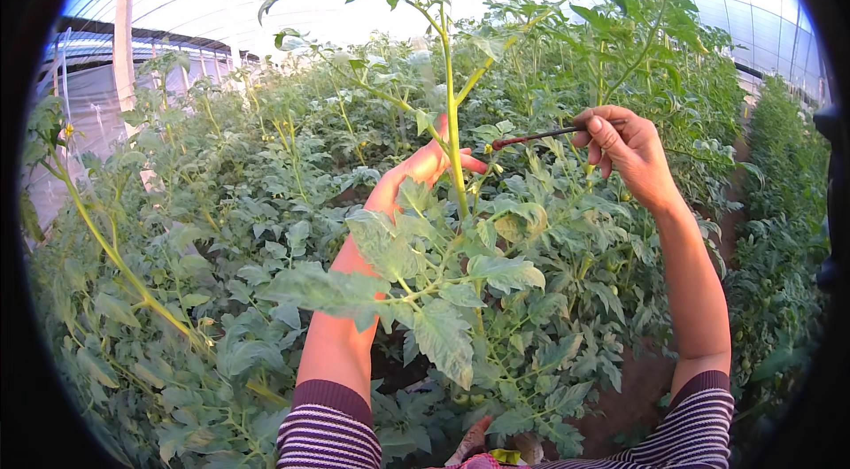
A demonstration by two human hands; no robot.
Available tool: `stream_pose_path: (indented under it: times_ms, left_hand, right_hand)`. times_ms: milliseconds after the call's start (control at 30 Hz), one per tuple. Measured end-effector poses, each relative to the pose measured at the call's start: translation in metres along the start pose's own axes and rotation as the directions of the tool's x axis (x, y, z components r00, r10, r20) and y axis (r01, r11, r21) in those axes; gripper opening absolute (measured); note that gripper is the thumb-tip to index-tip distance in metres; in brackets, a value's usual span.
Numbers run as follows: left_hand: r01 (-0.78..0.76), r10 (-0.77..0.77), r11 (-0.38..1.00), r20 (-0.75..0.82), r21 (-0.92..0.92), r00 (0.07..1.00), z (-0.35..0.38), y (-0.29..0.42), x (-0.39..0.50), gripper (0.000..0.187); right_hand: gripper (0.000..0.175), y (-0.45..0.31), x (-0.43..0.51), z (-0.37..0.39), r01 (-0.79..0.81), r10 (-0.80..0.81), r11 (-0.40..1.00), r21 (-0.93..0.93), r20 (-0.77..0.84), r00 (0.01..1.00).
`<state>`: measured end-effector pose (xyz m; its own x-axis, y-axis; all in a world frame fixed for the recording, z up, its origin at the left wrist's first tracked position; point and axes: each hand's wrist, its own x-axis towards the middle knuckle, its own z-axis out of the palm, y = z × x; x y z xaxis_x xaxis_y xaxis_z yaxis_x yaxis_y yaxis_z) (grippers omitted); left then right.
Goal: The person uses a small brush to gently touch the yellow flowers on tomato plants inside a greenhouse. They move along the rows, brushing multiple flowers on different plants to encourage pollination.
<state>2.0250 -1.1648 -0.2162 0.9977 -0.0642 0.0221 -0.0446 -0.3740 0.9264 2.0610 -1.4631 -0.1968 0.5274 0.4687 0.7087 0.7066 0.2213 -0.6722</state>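
My right hand [627, 154] pinches a thin dark brush-like stick [544, 135] between thumb and fingers. Its reddish tip points left and lies beside small yellow tomato flowers [493, 167]. My left hand [431, 160] is behind the upright tomato stem [455, 137], partly hidden by it and by leaves. Its fingers are spread, one reaching past the stem towards the flowers. Whether the left hand touches the stem or flower truss, I cannot tell. Broad tomato leaves [441, 329] hang in front of my left forearm.
Dense tomato plants [265, 256] surround me under a plastic greenhouse roof. A leaning stem [119, 256] stands at the left, near a pale post [124, 24]. Bare soil [627, 396] shows at the lower right, and a narrow path [734, 217] runs between rows at the right.
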Motion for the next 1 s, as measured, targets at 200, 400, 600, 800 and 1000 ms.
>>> stream_pose_path:
  times_ms: [200, 400, 600, 800, 1000]
  left_hand:
    - [-0.052, 0.056, 0.996, 0.048, -0.076, 0.997, -0.001, -0.007, 0.002, 0.091]
    - [0.025, -0.019, 0.992, 0.053, -0.123, 0.998, -0.004, -0.01, -0.006, 0.091]
    - [0.073, -0.067, 0.992, 0.062, -0.101, 0.996, -0.009, -0.016, -0.005, 0.091]
    - [0.099, -0.098, 0.994, 0.015, -0.045, 0.995, -0.007, -0.024, -0.012, 0.095]
    - [0.059, -0.058, 0.998, -0.076, 0.014, 0.995, -0.006, -0.021, -0.002, 0.099]
  right_hand:
    - [0.029, 0.01, 0.003, 0.016, -0.009, 0.011, 0.992, -0.128, 0.009, 1.0]
    - [0.031, 0.019, 0.005, 0.025, 0.002, -0.008, 0.993, -0.116, -0.049, 0.999]
    - [0.029, 0.014, 0.0, 0.024, 0.013, -0.017, 0.997, -0.078, -0.046, 0.999]
    - [0.028, 0.002, -0.007, 0.022, 0.035, -0.036, 0.999, -0.016, -0.069, 0.997]
    - [0.029, 0.006, -0.012, 0.032, 0.033, -0.049, 0.987, -0.158, -0.094, 0.994]
